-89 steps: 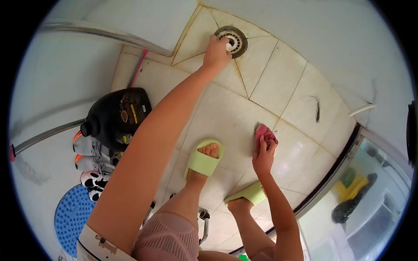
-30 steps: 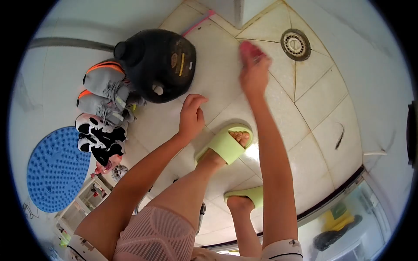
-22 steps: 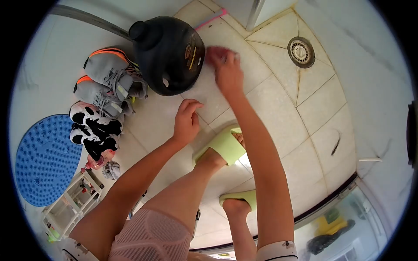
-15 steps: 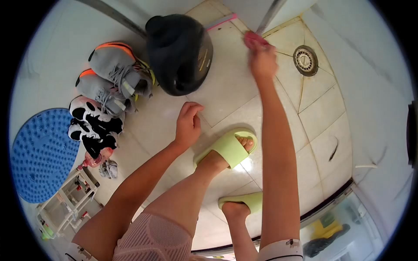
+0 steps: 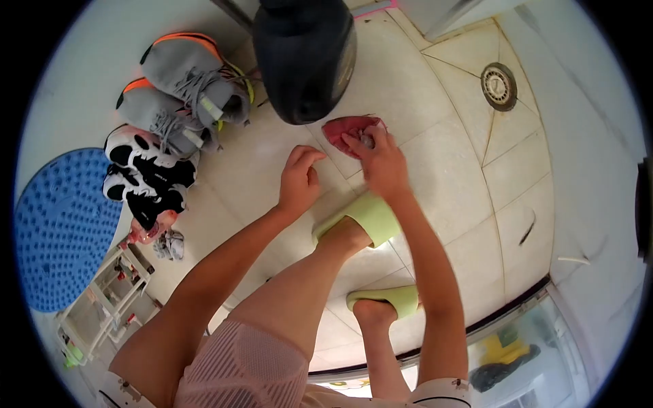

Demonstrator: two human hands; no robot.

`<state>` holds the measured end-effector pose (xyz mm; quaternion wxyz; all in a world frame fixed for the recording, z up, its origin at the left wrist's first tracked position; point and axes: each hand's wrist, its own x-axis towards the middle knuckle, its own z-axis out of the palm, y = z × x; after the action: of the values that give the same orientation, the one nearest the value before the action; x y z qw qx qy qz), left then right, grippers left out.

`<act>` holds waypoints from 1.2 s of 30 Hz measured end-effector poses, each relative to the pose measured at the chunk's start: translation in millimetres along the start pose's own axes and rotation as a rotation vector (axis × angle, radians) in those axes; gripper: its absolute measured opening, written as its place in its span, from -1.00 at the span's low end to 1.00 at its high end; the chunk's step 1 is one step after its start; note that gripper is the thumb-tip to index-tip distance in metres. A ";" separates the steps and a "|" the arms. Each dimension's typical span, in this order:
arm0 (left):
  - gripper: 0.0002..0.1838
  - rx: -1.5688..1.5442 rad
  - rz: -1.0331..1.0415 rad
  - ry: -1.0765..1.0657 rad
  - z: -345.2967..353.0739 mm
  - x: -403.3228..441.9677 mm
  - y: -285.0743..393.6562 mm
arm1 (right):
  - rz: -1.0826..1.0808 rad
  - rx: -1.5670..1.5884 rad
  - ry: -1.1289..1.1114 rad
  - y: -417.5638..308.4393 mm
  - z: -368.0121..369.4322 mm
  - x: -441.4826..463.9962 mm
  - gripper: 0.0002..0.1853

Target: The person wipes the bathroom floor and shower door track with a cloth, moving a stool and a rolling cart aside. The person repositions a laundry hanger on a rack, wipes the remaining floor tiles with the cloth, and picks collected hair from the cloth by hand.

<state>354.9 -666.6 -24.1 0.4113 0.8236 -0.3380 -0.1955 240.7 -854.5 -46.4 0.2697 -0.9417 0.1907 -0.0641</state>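
My right hand (image 5: 384, 163) is closed on a crumpled red cloth (image 5: 343, 134) over the tiled floor (image 5: 435, 163). A small whitish patch shows by the fingers, too unclear to name. My left hand (image 5: 299, 182) hangs loosely curled to the left of the cloth, with nothing visible in it. A dark, rounded container (image 5: 303, 61) stands just beyond the cloth, its top cut off by the view. Below the hands are my feet in light green slippers (image 5: 374, 216).
Grey sneakers with orange trim (image 5: 183, 75) and black-and-white shoes (image 5: 149, 166) line the left wall. Beside them are a blue studded mat (image 5: 64, 228) and a white rack (image 5: 105, 292). A round floor drain (image 5: 498, 86) lies at the right. A glass door (image 5: 517, 347) is at lower right.
My right hand has drawn the red cloth from near the metal pole toward me and leftward, close to my left hand. The left hand stays curled. The whole view has shifted slightly.
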 end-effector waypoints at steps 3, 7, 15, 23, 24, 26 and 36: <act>-0.56 -0.017 0.000 -0.028 -2.1 5.8 6.6 | 0.237 -0.134 -0.022 58.0 -33.6 6.8 -0.50; -0.58 -0.008 0.043 -0.031 7.9 15.4 14.5 | 0.795 -0.278 0.478 169.3 -69.8 -14.0 -0.47; -0.61 -0.102 0.130 -0.148 48.9 48.8 57.7 | 0.442 -0.156 0.204 84.8 -51.9 -86.4 -0.35; -0.69 -0.040 0.272 -0.323 86.6 71.0 81.1 | 0.816 -0.286 0.351 187.8 -115.8 -183.8 -0.39; -0.71 -0.021 0.281 -0.343 94.0 72.5 83.4 | 0.877 -0.304 0.456 209.3 -117.7 -187.4 -0.32; -0.73 0.013 0.294 -0.385 105.7 76.3 94.4 | 1.025 -0.285 0.532 226.7 -117.3 -179.9 -0.31; -0.67 0.092 0.376 -0.410 145.9 87.9 111.5 | 0.406 -0.197 0.460 126.4 -42.1 3.6 -0.73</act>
<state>284.3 -857.5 -23.0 0.3257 0.7075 -0.5695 -0.2627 193.6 -975.1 -78.0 0.1342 -0.8667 0.4361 -0.2016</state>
